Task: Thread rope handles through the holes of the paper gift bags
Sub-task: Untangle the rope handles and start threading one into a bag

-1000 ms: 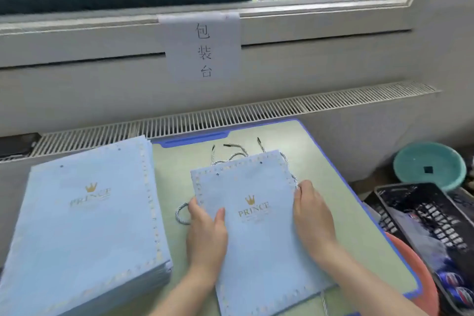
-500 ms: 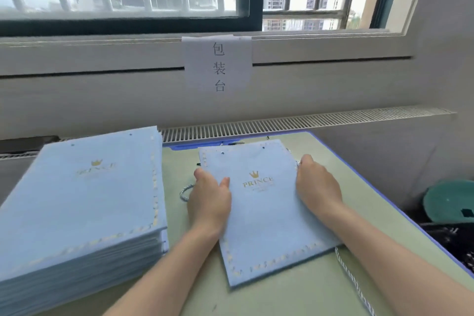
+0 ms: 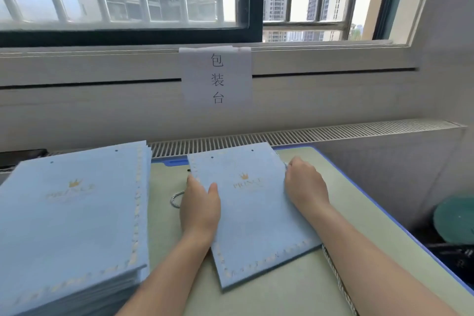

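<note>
Flat light-blue paper gift bag (image 3: 252, 215) lies at frame centre on the green tabletop (image 3: 302, 287); left hand (image 3: 200, 209) and right hand (image 3: 305, 183) grip its side edges, fingers curled; twisted silver rope handle (image 3: 176, 199) just left.

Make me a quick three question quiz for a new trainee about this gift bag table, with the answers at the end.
1. True or false: the single bag lies flat on the table.
2. Which hand is on the bag's right edge? A) left B) right
3. Fill in: the stack of bags sits to the person's ____.

Key:
1. True.
2. B, the right hand; the left hand holds the left edge, beside a rope loop.
3. Left.
</note>
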